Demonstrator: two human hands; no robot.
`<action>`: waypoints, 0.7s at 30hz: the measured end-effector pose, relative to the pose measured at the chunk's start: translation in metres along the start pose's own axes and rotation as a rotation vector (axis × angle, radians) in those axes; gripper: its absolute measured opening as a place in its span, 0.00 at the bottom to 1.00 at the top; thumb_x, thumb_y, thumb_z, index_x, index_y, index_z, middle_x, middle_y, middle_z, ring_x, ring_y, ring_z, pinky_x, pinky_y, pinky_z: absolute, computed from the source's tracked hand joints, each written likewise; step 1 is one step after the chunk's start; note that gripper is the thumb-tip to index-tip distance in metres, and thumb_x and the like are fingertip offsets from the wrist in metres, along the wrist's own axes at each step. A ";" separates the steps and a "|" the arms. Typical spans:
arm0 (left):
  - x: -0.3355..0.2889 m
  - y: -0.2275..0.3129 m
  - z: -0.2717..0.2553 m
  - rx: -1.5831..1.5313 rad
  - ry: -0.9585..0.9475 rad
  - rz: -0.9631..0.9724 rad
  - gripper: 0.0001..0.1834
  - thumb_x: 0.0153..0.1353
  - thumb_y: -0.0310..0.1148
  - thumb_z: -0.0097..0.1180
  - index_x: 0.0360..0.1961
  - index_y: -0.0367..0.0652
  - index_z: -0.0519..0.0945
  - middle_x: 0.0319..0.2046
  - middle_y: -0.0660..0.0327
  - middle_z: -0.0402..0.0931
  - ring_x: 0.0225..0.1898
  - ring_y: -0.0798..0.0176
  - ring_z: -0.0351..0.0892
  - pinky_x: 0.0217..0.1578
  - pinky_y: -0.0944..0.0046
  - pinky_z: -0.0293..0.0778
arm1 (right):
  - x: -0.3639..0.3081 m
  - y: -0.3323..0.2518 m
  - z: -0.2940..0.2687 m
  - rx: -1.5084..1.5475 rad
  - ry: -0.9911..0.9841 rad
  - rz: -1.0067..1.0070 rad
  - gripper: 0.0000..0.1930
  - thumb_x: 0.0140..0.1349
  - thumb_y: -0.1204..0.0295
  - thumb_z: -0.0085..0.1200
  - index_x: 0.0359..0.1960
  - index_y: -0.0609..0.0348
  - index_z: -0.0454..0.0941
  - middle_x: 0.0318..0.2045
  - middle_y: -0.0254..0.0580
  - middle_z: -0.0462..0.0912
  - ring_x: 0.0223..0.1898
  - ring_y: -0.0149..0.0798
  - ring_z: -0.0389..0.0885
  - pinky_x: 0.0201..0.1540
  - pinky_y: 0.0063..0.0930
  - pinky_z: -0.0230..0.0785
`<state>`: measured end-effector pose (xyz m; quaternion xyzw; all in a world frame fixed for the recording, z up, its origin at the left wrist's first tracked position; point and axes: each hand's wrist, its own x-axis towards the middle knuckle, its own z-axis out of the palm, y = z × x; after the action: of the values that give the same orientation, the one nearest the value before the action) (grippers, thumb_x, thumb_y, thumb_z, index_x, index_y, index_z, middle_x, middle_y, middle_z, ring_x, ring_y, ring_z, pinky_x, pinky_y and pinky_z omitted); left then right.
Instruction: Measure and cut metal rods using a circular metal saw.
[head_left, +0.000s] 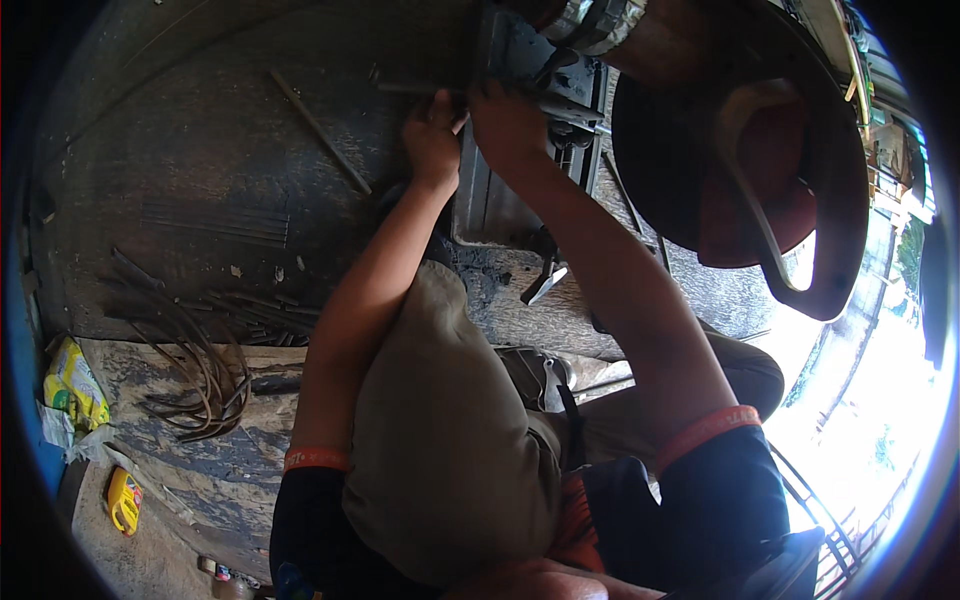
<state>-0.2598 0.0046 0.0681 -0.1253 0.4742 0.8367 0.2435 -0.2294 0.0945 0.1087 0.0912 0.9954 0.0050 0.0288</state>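
Note:
My right hand (508, 122) is closed around a long dark bar (568, 106) over a grey metal tray (480, 215). The bar runs sideways, its paler, tapering right end past my knuckles and its thin dark left end over the board. My left hand (436, 140) is beside it at the tray's left edge, fingers curled at the bar. Shadow hides part of both grips. Small dark pieces lie in the tray beneath the bar's right end. Below the tray's right corner lies a tool with a shiny flat end (543, 284).
A loose rod (320, 130) lies left on the dark wooden board. Bent strips (205, 385) and short rods (265, 312) are heaped nearer me. A large dark round guard-like piece (690, 160) stands at right. A yellow bottle (124, 500) and yellow bag (75, 385) are far left.

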 end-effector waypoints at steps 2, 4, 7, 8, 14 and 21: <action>0.002 -0.005 0.001 -0.006 -0.029 -0.015 0.14 0.66 0.34 0.45 0.48 0.36 0.69 0.43 0.57 0.73 0.45 0.62 0.74 0.49 0.58 0.73 | -0.005 0.003 0.000 -0.006 -0.037 0.062 0.09 0.52 0.69 0.50 0.36 0.55 0.74 0.37 0.40 0.75 0.39 0.42 0.79 0.36 0.37 0.74; 0.003 -0.008 0.000 -0.010 -0.061 -0.033 0.14 0.66 0.34 0.45 0.48 0.36 0.69 0.42 0.57 0.74 0.45 0.61 0.74 0.50 0.57 0.72 | -0.007 0.007 0.003 -0.020 0.031 0.004 0.13 0.52 0.71 0.50 0.41 0.55 0.73 0.36 0.42 0.75 0.36 0.42 0.79 0.35 0.36 0.75; 0.005 -0.006 -0.003 -0.114 0.018 -0.068 0.13 0.66 0.33 0.45 0.47 0.36 0.70 0.41 0.56 0.74 0.46 0.61 0.74 0.51 0.56 0.71 | 0.001 0.003 0.004 -0.043 0.013 -0.036 0.09 0.52 0.69 0.50 0.36 0.54 0.74 0.37 0.41 0.75 0.38 0.42 0.78 0.37 0.36 0.73; 0.005 -0.004 -0.004 -0.165 0.030 -0.061 0.13 0.66 0.33 0.45 0.47 0.36 0.70 0.42 0.56 0.74 0.46 0.61 0.74 0.52 0.56 0.70 | 0.004 0.001 0.004 -0.045 0.014 -0.034 0.09 0.52 0.69 0.50 0.36 0.54 0.74 0.37 0.41 0.75 0.38 0.42 0.78 0.37 0.36 0.73; 0.003 0.013 -0.022 -0.176 0.062 0.022 0.12 0.66 0.32 0.45 0.46 0.36 0.71 0.43 0.57 0.74 0.46 0.62 0.74 0.51 0.58 0.70 | 0.011 -0.027 -0.007 -0.012 0.087 -0.105 0.07 0.52 0.67 0.51 0.32 0.53 0.76 0.33 0.41 0.75 0.37 0.40 0.78 0.36 0.35 0.72; -0.029 0.053 -0.053 0.136 -0.081 0.278 0.11 0.64 0.28 0.48 0.45 0.34 0.73 0.39 0.60 0.74 0.42 0.69 0.73 0.43 0.69 0.70 | -0.003 -0.060 -0.049 0.251 0.239 -0.196 0.09 0.48 0.71 0.53 0.33 0.53 0.74 0.32 0.39 0.75 0.36 0.41 0.78 0.35 0.35 0.73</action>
<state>-0.2646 -0.0716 0.0923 -0.0077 0.5324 0.8327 0.1520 -0.2403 0.0349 0.1572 -0.0045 0.9887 -0.1110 -0.1006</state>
